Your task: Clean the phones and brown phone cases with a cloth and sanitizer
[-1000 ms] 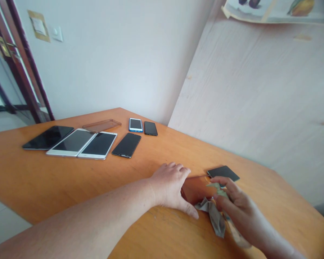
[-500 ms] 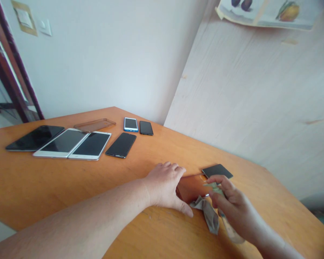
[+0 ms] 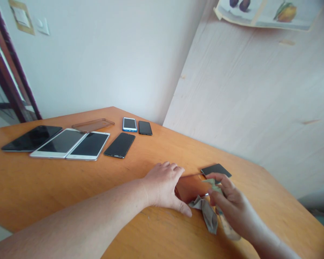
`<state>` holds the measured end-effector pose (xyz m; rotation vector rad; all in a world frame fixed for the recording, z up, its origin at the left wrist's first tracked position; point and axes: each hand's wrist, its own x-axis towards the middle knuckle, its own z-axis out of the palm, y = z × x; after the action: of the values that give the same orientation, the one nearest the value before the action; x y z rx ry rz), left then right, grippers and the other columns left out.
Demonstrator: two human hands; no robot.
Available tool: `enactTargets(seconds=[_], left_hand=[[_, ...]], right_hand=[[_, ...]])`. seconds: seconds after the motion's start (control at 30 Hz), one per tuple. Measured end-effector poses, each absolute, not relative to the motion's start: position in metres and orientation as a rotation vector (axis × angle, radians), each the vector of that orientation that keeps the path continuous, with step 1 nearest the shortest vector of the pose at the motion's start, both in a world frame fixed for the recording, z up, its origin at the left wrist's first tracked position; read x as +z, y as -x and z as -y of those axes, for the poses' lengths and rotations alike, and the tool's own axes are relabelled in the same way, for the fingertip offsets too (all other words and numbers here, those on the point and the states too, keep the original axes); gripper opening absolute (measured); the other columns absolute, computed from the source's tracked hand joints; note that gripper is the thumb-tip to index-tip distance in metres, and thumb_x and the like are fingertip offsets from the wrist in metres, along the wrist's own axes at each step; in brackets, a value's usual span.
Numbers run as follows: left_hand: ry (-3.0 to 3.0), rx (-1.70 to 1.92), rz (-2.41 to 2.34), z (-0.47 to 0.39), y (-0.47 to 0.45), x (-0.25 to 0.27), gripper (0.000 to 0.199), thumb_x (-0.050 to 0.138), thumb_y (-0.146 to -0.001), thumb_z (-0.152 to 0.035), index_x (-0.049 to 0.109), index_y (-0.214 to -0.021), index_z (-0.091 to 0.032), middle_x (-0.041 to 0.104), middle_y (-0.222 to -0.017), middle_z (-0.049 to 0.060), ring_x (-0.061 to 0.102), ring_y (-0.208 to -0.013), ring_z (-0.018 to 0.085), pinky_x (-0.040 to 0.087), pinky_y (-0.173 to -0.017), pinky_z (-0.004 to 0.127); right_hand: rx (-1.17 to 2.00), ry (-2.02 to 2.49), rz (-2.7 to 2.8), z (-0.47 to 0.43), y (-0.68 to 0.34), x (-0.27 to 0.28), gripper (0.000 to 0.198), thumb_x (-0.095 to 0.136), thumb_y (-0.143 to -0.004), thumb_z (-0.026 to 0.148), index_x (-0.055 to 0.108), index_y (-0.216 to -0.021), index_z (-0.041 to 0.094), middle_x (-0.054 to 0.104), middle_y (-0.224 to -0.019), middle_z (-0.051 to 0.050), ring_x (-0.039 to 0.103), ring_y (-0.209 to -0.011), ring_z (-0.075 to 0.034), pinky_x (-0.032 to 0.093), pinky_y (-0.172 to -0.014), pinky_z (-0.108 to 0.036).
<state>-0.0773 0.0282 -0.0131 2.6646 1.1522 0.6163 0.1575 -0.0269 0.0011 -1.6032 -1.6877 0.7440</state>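
Note:
A flat, glossy, orange-brown rectangular thing [image 3: 190, 187] lies on the table; I cannot tell whether it is a phone, a tablet or a case. Its left end sits between the spread thumb and fingers of my left hand [image 3: 164, 189], which grips it from both long sides. My right hand [image 3: 230, 201] is closed round a clear spray bottle [image 3: 229, 228] with a pale green nozzle, pointing left over the glossy thing's right end. The index finger curls over the nozzle. Between the hands, a crumpled grey cloth [image 3: 209, 216] touches the near edge of the glossy thing.
Beyond my right hand lies a dark phone [image 3: 216, 169]. On the wooden table [image 3: 70, 190], at left, are a black tablet [image 3: 32, 138], two white tablets [image 3: 61, 144], a clear brownish case [image 3: 93, 125] and several phones [image 3: 120, 145]. A wall and a leaning board [image 3: 245, 90] stand behind.
The view has shifted very slightly. The spray bottle tilts a little differently in my right hand, its base slightly further left. My left hand stays on the glossy thing.

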Motion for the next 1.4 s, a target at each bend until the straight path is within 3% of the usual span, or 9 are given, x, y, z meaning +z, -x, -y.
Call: enactTargets(seconds=[0.2,0.37,0.57,0.73,0.9,1.07,1.27,1.4], left_hand=[[-2.654,0.621,-1.149,-0.0278,0.0777,-0.0123,0.101,0.054,-0.053,-0.093,0.056,-0.122,-0.019,0.063,-0.113,0.014,0.058,-0.103,0.035,0.043,-0.09,0.046],[-2.662,0.619,-1.147,-0.027,0.0775,-0.0111,0.101,0.054,-0.055,-0.093,0.055,-0.122,-0.018,0.063,-0.114,0.014,0.057,-0.104,0.034,0.043,-0.091,0.045],[-2.667,0.62,-1.152,-0.0277,0.0772,-0.0125,0.102,0.053,-0.053,-0.094,0.055,-0.122,-0.018,0.062,-0.113,0.014,0.057,-0.104,0.034,0.043,-0.091,0.045],[-2.673,0.618,-1.149,-0.0276,0.0773,-0.0122,0.1,0.053,-0.054,-0.093,0.056,-0.121,-0.019,0.062,-0.112,0.014,0.058,-0.105,0.034,0.043,-0.091,0.044],[-2.668,0.614,-1.149,-0.0273,0.0776,-0.0112,0.101,0.053,-0.055,-0.094,0.056,-0.121,-0.018,0.062,-0.113,0.014,0.057,-0.104,0.035,0.043,-0.09,0.045],[-2.663,0.618,-1.143,-0.0275,0.0776,-0.0117,0.101,0.054,-0.054,-0.093,0.055,-0.121,-0.018,0.062,-0.114,0.014,0.057,-0.105,0.035,0.042,-0.09,0.045],[-2.663,0.609,-1.143,-0.0275,0.0773,-0.0121,0.102,0.053,-0.055,-0.094,0.055,-0.122,-0.018,0.062,-0.114,0.014,0.057,-0.105,0.035,0.042,-0.09,0.045],[-2.662,0.614,-1.144,-0.0275,0.0774,-0.0122,0.1,0.053,-0.054,-0.093,0.056,-0.121,-0.018,0.062,-0.114,0.014,0.057,-0.105,0.035,0.042,-0.09,0.044]], right_hand=[[0.755,1.583,1.724,0.0273,-0.1574,0.0017,0.03,0.051,-0.09,0.04,0.049,-0.116,0.024,0.05,-0.063,0.006,0.046,-0.055,-0.013,0.037,-0.052,-0.024],[0.735,1.609,1.723,0.025,-0.1591,-0.0022,0.036,0.05,-0.091,0.039,0.046,-0.124,0.025,0.05,-0.062,0.007,0.047,-0.054,-0.014,0.038,-0.051,-0.024],[0.734,1.593,1.754,0.0259,-0.1596,-0.0024,0.03,0.053,-0.089,0.041,0.05,-0.114,0.025,0.051,-0.063,0.007,0.046,-0.054,-0.013,0.038,-0.051,-0.023],[0.764,1.552,1.741,0.0267,-0.155,-0.0024,0.036,0.055,-0.087,0.042,0.049,-0.117,0.025,0.052,-0.066,0.007,0.047,-0.054,-0.013,0.037,-0.051,-0.022],[0.718,1.584,1.793,0.0263,-0.1554,-0.0027,0.027,0.052,-0.09,0.039,0.05,-0.111,0.024,0.05,-0.064,0.007,0.046,-0.056,-0.013,0.038,-0.053,-0.023],[0.71,1.534,1.802,0.0264,-0.1537,-0.0022,0.036,0.053,-0.089,0.039,0.047,-0.121,0.024,0.054,-0.07,0.005,0.048,-0.057,-0.013,0.039,-0.054,-0.024],[0.714,1.561,1.785,0.026,-0.1555,-0.0019,0.029,0.055,-0.088,0.039,0.051,-0.112,0.024,0.052,-0.065,0.006,0.047,-0.056,-0.013,0.039,-0.052,-0.023],[0.724,1.565,1.739,0.0252,-0.1541,-0.0011,0.036,0.053,-0.088,0.04,0.048,-0.12,0.025,0.053,-0.066,0.006,0.048,-0.056,-0.013,0.038,-0.052,-0.024]])
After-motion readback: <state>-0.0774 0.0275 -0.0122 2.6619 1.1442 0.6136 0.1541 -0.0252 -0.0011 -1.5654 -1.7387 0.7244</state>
